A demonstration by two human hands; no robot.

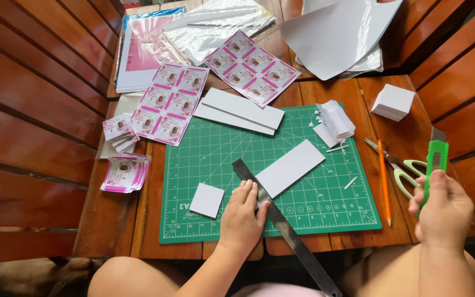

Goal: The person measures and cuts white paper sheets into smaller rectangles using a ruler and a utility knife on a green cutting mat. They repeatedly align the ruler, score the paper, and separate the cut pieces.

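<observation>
Two hands work around the green cutting mat (221,165). The left hand (241,217) lies flat, fingers spread, pressing a metal ruler (281,223) at the mat's near edge, beside a white strip (290,168) lying on the mat. The right hand (443,212), off the mat's right side, grips a green utility knife (434,162) above scissors (405,168).

**Hand on ruler, cutter lifted**

The left hand (241,217) presses a steel ruler (284,225) laid diagonally across the green cutting mat (215,148), beside a white strip (290,168). The right hand (443,212) grips a green utility knife (434,165) above the surface's right edge, near scissors (399,168) and an orange pencil (384,179).
</observation>
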